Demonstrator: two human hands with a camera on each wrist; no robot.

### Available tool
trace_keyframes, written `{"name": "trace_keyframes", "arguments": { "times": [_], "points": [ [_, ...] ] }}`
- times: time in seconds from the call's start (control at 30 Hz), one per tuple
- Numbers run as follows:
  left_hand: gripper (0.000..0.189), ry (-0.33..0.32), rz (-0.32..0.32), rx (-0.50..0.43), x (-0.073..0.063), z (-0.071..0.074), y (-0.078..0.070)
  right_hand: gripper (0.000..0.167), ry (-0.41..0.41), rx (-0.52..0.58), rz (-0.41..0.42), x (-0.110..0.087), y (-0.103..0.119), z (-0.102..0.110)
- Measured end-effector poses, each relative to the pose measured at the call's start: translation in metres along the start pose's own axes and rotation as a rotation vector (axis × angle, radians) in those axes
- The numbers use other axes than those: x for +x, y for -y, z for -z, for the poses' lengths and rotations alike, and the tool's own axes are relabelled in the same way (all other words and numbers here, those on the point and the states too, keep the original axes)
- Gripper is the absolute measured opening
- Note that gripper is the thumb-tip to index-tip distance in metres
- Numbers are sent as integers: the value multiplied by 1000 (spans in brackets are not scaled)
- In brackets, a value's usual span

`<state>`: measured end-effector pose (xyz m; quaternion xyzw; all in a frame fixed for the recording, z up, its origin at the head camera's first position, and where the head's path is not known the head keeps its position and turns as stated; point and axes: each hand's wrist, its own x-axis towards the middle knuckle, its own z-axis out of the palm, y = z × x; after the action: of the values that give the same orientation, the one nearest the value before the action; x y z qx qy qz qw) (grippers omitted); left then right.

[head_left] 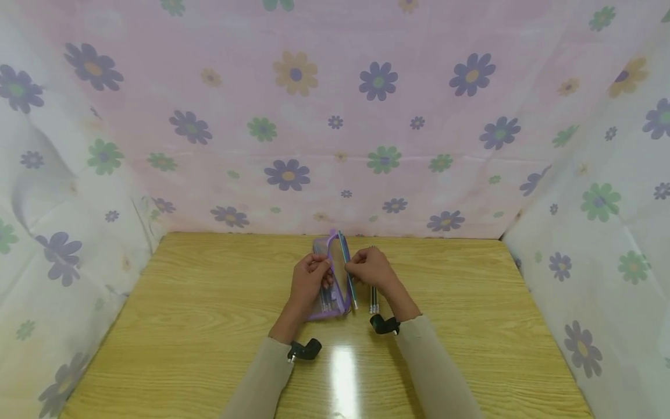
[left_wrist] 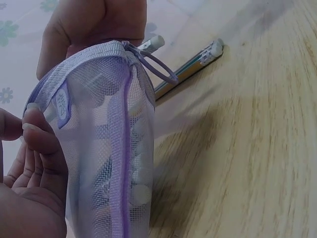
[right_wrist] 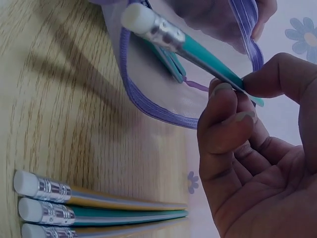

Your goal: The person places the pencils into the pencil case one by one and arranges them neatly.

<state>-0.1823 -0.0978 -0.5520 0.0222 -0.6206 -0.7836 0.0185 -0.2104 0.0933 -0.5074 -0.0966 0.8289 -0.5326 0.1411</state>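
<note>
The person's left hand [head_left: 310, 279] pinches the rim of a mesh pouch [left_wrist: 99, 148] between thumb and finger, most likely to keep its unzipped mouth apart. The right hand [head_left: 373, 269], just beside it, holds one pencil [right_wrist: 208, 60] in a narrow fingertip pinch, the other fingers bent under. That light grip probably leaves the pencil easy to steer. From the head view, the pencil lies along the side of the mouth nearer the right hand; whether it touches the rim cannot be told.

The pouch lies between the hands, partly under the left one: see-through and pale, trimmed in purple, with a small tag [left_wrist: 63, 106] and a looped zip pull [left_wrist: 171, 79]. Eraser ends [left_wrist: 141, 194] show through its mesh. The held pencil is green with a silver stripe, metal band and white eraser. Three pencils [right_wrist: 124, 217] lie side by side on the table [head_left: 209, 291] below the right hand, erasers level, perhaps lined up for easy picking.
</note>
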Motion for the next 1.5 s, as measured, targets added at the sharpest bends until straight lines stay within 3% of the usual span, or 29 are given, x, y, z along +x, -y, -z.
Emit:
{"name": "trace_keyframes", "arguments": {
  "times": [0.43,1.0,1.5],
  "points": [
    [12,-16,-27,13,4,0,-3,16,38,-34,-15,7,-6,-3],
    [9,24,-23,39,0,-4,-1,20,8,64,-42,16,-4,-16],
    [12,9,-22,40,1,-1,0,19,13,137,-84,14,-4,-21]
  ]
}}
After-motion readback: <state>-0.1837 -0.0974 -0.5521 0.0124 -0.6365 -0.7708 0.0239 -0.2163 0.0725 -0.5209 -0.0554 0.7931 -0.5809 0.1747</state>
